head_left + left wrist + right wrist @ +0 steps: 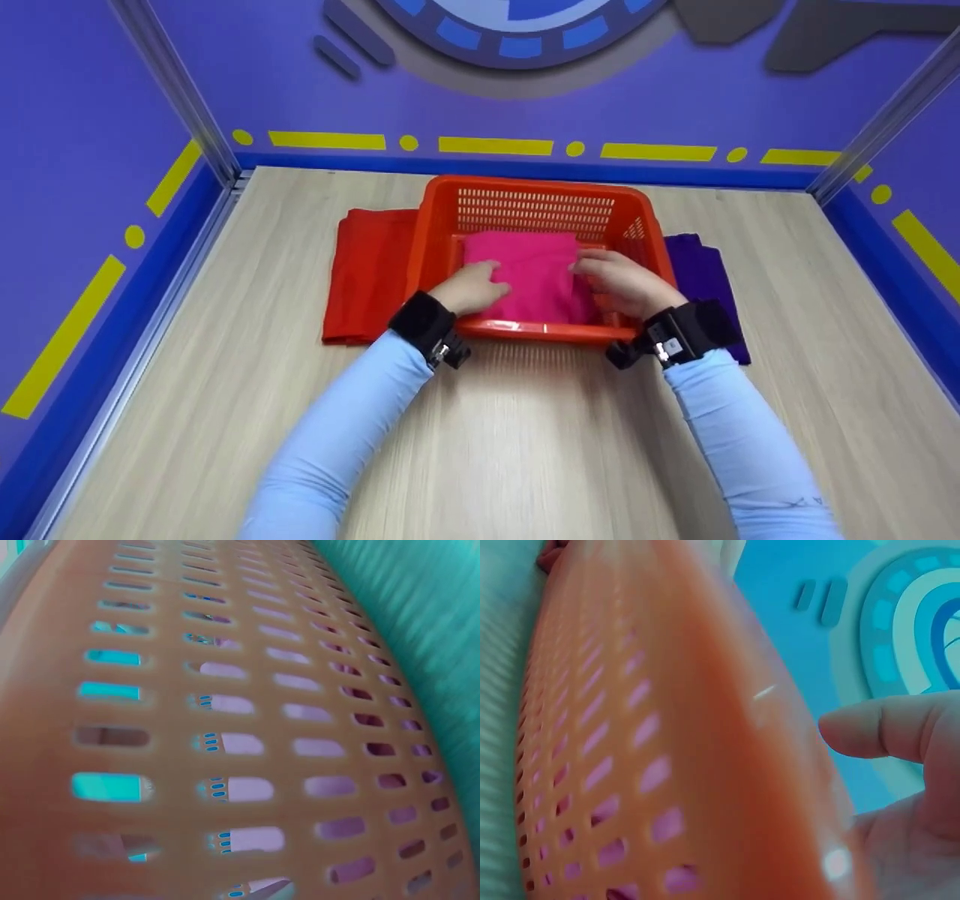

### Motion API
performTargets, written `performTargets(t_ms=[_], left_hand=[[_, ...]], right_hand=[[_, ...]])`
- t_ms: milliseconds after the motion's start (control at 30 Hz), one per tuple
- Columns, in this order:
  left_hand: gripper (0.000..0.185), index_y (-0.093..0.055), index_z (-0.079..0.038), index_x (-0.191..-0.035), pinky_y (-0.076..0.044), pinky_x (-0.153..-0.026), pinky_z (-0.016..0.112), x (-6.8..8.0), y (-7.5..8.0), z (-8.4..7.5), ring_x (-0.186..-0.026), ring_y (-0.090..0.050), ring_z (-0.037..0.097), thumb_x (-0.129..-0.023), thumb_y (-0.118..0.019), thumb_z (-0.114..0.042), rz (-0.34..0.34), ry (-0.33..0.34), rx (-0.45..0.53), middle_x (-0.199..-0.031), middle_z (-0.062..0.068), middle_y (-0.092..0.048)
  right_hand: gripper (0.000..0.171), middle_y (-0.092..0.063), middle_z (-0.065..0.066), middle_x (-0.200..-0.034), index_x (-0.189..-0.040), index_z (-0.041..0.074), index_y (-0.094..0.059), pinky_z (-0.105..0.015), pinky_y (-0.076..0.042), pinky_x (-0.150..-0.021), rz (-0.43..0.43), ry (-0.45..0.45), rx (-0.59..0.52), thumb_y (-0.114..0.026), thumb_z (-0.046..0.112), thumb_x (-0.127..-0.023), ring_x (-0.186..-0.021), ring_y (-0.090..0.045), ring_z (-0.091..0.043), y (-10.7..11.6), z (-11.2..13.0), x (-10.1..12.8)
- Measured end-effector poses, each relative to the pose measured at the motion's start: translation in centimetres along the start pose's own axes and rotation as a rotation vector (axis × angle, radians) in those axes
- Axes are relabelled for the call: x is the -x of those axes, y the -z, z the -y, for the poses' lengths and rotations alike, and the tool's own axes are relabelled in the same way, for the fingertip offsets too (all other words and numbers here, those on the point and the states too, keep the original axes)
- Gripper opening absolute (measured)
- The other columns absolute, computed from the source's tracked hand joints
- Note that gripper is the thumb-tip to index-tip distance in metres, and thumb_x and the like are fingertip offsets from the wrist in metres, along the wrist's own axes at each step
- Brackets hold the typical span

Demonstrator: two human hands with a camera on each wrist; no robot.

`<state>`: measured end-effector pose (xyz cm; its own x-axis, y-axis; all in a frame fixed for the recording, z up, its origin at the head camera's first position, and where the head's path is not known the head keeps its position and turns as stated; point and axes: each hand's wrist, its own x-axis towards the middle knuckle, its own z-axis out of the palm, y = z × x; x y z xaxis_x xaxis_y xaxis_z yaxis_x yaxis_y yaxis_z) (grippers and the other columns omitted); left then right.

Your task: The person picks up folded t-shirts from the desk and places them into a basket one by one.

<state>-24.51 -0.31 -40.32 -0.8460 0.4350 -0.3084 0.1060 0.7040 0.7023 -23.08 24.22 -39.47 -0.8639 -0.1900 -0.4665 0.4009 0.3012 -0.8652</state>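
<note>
Left hand [471, 287] and right hand [624, 282] rested with relaxed fingers on folded pink cloth [534, 279] inside orange slotted plastic basket [536, 196], folded red cloth [367, 274] left of basket

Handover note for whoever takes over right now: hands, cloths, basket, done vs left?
Left hand: inside the orange basket, resting on the folded pink cloth; grip unclear.
Right hand: also in the basket, on the pink cloth's right side; grip unclear.
Done: pink cloth lies in the basket.
Left: red cloth lies folded on the table left of the basket, purple cloth on its right, both outside it.
</note>
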Motion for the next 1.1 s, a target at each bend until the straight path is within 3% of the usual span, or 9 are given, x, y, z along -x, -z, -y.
performTargets(t_ms=[167, 300, 433, 533, 667, 733, 900, 1000, 1100], left_hand=[[0.046, -0.049, -0.002, -0.145, -0.045, -0.102, 0.041, -0.1, 0.0, 0.2, -0.108, -0.055, 0.030, -0.102, -0.054, -0.019, -0.061, -0.052, 0.056, -0.143, 0.020, -0.053], [0.035, -0.057, -0.003, -0.134, -0.045, -0.105, 0.041, 0.0, 0.0, 0.3, -0.120, -0.055, 0.031, -0.102, -0.055, -0.016, -0.130, -0.119, 0.100, -0.137, 0.018, -0.058], [0.027, -0.062, -0.003, -0.127, -0.045, -0.105, 0.040, 0.2, -0.3, 0.4, -0.123, -0.055, 0.032, -0.102, -0.055, -0.013, -0.203, -0.178, 0.157, -0.132, 0.014, -0.061], [0.023, -0.065, -0.004, -0.122, -0.045, -0.103, 0.039, 0.5, -0.4, 0.6, -0.118, -0.057, 0.031, -0.102, -0.056, -0.009, -0.258, -0.216, 0.206, -0.128, 0.013, -0.063], [0.020, -0.068, -0.005, -0.118, -0.046, -0.103, 0.037, 1.4, 0.2, 0.8, -0.117, -0.059, 0.027, -0.102, -0.056, -0.008, -0.313, -0.263, 0.280, -0.124, 0.011, -0.064], [0.020, -0.068, -0.005, -0.117, -0.047, -0.102, 0.036, 2.3, 0.8, 1.0, -0.115, -0.059, 0.026, -0.101, -0.056, -0.008, -0.342, -0.299, 0.311, -0.124, 0.011, -0.064], [0.019, -0.069, -0.001, -0.115, -0.050, -0.094, 0.031, 4.5, 3.2, 2.9, -0.107, -0.060, 0.025, -0.101, -0.056, -0.003, -0.513, -0.390, 0.411, -0.118, 0.013, -0.065], [0.019, -0.067, 0.003, -0.115, -0.053, -0.086, 0.030, 5.4, 4.9, 5.2, -0.103, -0.062, 0.029, -0.100, -0.054, 0.001, -0.627, -0.359, 0.491, -0.117, 0.015, -0.065], [0.023, -0.062, 0.006, -0.120, -0.053, -0.087, 0.032, 6.0, 6.4, 8.2, -0.107, -0.059, 0.033, -0.100, -0.051, 0.003, -0.683, -0.250, 0.517, -0.122, 0.017, -0.061]], right_hand=[[0.058, -0.037, -0.019, -0.155, -0.158, 0.009, -0.031, -0.050, -0.043, -0.108, -0.119, 0.250, 0.238, -0.051, 0.018, -0.104, -0.134, -0.045, -0.034, -0.3, 0.8, 2.0], [0.048, -0.039, -0.022, -0.152, -0.149, 0.005, -0.047, -0.056, -0.036, -0.110, -0.322, 0.447, 0.477, -0.054, 0.013, -0.103, -0.135, -0.042, -0.040, 1.2, 1.5, 3.8], [0.051, -0.023, -0.028, -0.161, -0.147, 0.000, -0.048, -0.065, -0.023, -0.116, -0.450, 0.417, 0.576, -0.060, 0.012, -0.099, -0.146, -0.026, -0.049, 3.9, 0.9, 4.5], [0.067, -0.016, -0.029, -0.163, -0.156, 0.000, -0.034, -0.066, -0.025, -0.115, -0.407, 0.330, 0.546, -0.064, 0.009, -0.096, -0.145, -0.025, -0.050, 5.7, -0.6, 4.0], [0.089, -0.019, -0.033, -0.160, -0.164, 0.010, -0.002, -0.059, -0.042, -0.106, -0.281, 0.218, 0.432, -0.061, 0.004, -0.097, -0.137, -0.037, -0.050, 6.8, -3.4, 3.1], [0.091, -0.023, -0.034, -0.156, -0.163, 0.016, 0.008, -0.053, -0.050, -0.098, -0.246, 0.185, 0.366, -0.056, 0.002, -0.100, -0.130, -0.043, -0.048, 6.8, -4.4, 2.9], [0.087, -0.017, -0.036, -0.158, -0.160, 0.019, 0.019, -0.057, -0.046, -0.102, -0.256, 0.167, 0.270, -0.044, 0.002, -0.103, -0.133, -0.038, -0.049, 6.5, -5.0, 2.9], [0.087, -0.011, -0.032, -0.162, -0.160, 0.020, 0.020, -0.062, -0.041, -0.105, -0.267, 0.177, 0.208, -0.042, 0.000, -0.103, -0.138, -0.033, -0.048, 6.2, -5.0, 2.7], [0.088, -0.012, -0.026, -0.164, -0.162, 0.022, 0.016, -0.058, -0.044, -0.103, -0.272, 0.196, 0.154, -0.043, -0.002, -0.102, -0.139, -0.032, -0.044, 5.9, -5.2, 2.4]])
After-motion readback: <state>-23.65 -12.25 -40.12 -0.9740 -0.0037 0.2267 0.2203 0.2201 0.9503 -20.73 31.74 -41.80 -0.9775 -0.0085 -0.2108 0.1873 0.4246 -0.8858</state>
